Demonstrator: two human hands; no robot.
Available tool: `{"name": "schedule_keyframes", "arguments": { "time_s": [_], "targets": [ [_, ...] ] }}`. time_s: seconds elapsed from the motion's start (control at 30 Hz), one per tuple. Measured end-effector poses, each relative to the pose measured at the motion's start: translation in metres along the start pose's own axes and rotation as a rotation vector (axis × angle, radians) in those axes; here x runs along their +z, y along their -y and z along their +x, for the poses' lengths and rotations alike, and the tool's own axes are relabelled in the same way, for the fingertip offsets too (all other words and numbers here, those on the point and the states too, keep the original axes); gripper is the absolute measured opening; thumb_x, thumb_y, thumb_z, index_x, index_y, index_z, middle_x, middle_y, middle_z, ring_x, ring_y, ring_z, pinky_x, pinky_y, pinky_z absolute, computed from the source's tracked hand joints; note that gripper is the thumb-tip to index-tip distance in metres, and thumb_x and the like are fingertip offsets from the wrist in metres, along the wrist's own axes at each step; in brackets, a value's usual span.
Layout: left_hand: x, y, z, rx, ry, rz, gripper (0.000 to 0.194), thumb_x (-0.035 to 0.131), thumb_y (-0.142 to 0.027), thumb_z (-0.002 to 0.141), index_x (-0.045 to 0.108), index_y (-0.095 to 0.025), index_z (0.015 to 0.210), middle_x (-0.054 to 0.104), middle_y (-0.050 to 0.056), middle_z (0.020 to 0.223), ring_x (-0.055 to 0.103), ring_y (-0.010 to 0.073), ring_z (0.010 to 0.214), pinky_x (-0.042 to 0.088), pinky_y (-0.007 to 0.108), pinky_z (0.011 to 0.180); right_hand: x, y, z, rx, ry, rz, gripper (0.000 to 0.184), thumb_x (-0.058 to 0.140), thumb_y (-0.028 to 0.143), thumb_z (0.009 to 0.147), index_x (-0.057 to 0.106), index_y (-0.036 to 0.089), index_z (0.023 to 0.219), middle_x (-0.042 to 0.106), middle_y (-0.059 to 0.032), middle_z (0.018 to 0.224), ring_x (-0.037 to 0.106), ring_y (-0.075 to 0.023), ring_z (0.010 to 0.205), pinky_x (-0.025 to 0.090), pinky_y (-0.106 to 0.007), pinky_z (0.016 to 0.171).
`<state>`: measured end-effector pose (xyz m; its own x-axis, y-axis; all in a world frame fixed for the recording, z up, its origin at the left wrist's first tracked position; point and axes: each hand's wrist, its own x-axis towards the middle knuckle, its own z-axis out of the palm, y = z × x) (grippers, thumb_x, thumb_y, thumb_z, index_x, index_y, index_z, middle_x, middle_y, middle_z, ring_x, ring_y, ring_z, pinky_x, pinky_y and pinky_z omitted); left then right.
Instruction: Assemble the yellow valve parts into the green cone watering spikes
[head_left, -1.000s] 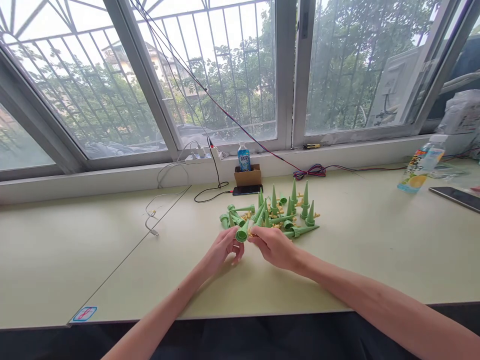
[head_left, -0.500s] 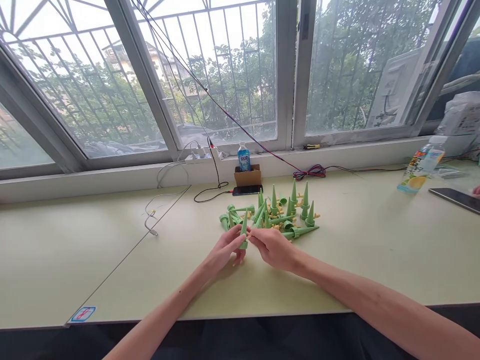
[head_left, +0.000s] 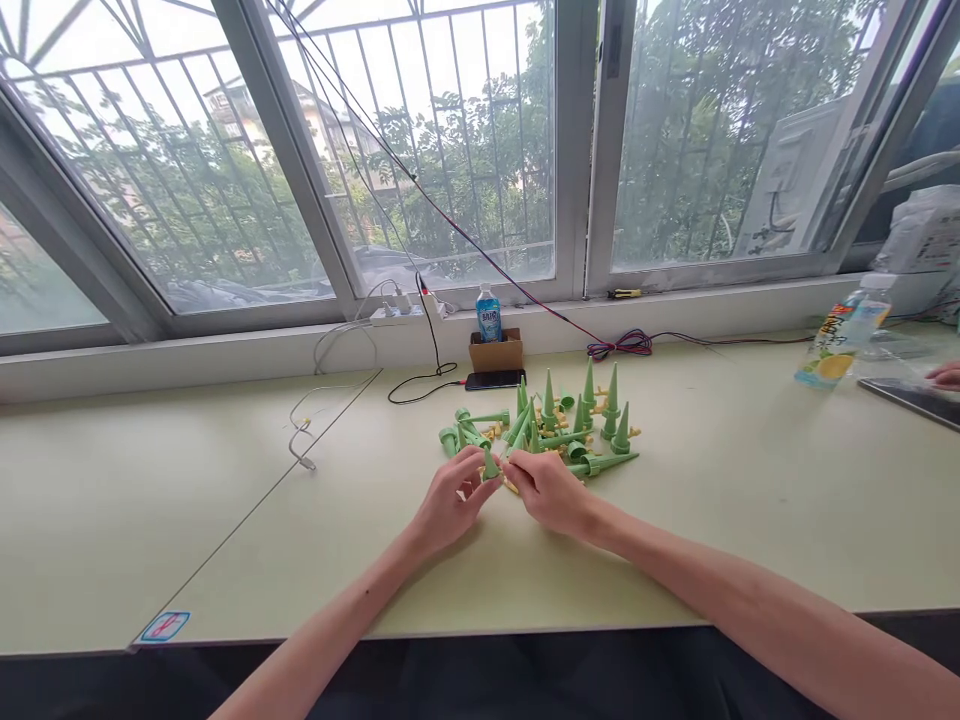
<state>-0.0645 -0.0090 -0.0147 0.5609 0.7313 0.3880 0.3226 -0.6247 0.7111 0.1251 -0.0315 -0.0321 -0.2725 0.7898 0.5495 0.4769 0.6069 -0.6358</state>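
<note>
My left hand (head_left: pixel 454 500) is closed around a green cone-shaped watering spike (head_left: pixel 490 466), its tip pointing up and tilted. Close beside it, my right hand (head_left: pixel 547 492) pinches at the spike's side with fingertips together. A small yellow valve (head_left: pixel 512 488) shows at the right fingertips, mostly hidden by them. Just beyond both hands lies a pile of green spikes (head_left: pixel 589 385), some standing upright, others on their sides, with yellow valves (head_left: pixel 636 432) fixed on or lying among them.
Behind the pile are a phone (head_left: pixel 495 380) on a cable and a small cardboard box (head_left: pixel 496 352) with a blue bottle (head_left: pixel 488 315). A drink bottle (head_left: pixel 840 335) and a dark tablet-like device (head_left: pixel 915 402) lie to the right, near another person's hand (head_left: pixel 946 376). A white cable (head_left: pixel 302 450) lies left.
The spike in my left hand has tipped, so its cone looks shorter, and the left fingers have shifted around it. My right hand stays close. The other person's hand reaches further in at right.
</note>
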Motion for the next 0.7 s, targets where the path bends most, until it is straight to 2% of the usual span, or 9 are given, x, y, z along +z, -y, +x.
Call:
{"name": "schedule_keyframes", "arguments": {
  "time_s": [0.1, 0.33, 0.53, 0.6, 0.7],
  "targets": [
    [-0.0004, -0.0018, 0.0006, 0.029, -0.037, 0.013, 0.023, 0.053, -0.036, 0.096, 0.066, -0.018, 0.094, 0.060, 0.008, 0.103, 0.045, 0.0082, 0.060, 0.043, 0.021, 0.052, -0.0006, 0.0024, -0.0005, -0.013, -0.018, -0.009, 0.033, 0.039, 0.027, 0.101, 0.033, 0.021, 0.068, 0.038, 0.0059, 0.055, 0.029, -0.0096, 0.048, 0.023, -0.023, 0.050],
    [0.0005, -0.0016, 0.0004, 0.031, -0.102, -0.009, 0.023, 0.059, -0.037, 0.093, 0.068, -0.019, 0.083, 0.065, 0.010, 0.103, 0.055, 0.0142, 0.072, 0.044, 0.023, 0.055, -0.0005, 0.0046, -0.0016, -0.030, -0.047, -0.030, 0.024, 0.038, 0.027, 0.102, 0.046, 0.020, 0.079, 0.045, 0.0045, 0.060, 0.034, -0.0107, 0.050, 0.028, -0.023, 0.052],
    [0.0002, -0.0042, 0.0010, 0.008, -0.121, -0.025, 0.026, 0.057, -0.043, 0.093, 0.067, -0.019, 0.092, 0.064, 0.008, 0.105, 0.050, 0.0091, 0.059, 0.044, 0.023, 0.054, -0.0005, 0.0068, -0.0014, -0.043, -0.090, -0.033, 0.023, 0.038, 0.028, 0.102, 0.048, 0.020, 0.083, 0.049, 0.0032, 0.062, 0.037, -0.0114, 0.049, 0.030, -0.022, 0.052],
    [-0.0005, -0.0048, 0.0007, -0.021, -0.148, -0.044, 0.031, 0.052, -0.048, 0.095, 0.065, -0.019, 0.097, 0.064, 0.006, 0.095, 0.047, 0.0081, 0.054, 0.043, 0.023, 0.053, -0.0012, 0.0080, -0.0009, -0.046, -0.118, -0.028, 0.023, 0.038, 0.029, 0.102, 0.048, 0.020, 0.083, 0.048, 0.0034, 0.061, 0.037, -0.0114, 0.049, 0.030, -0.022, 0.052],
    [-0.0016, -0.0029, 0.0006, -0.074, -0.213, -0.091, 0.040, 0.044, -0.054, 0.097, 0.060, -0.019, 0.105, 0.054, -0.003, 0.061, 0.044, 0.0097, 0.047, 0.038, 0.021, 0.049, -0.0025, 0.0088, -0.0001, -0.055, -0.160, -0.017, 0.024, 0.038, 0.030, 0.102, 0.047, 0.021, 0.083, 0.046, 0.0042, 0.060, 0.036, -0.0114, 0.050, 0.030, -0.022, 0.052]
  ]
}}
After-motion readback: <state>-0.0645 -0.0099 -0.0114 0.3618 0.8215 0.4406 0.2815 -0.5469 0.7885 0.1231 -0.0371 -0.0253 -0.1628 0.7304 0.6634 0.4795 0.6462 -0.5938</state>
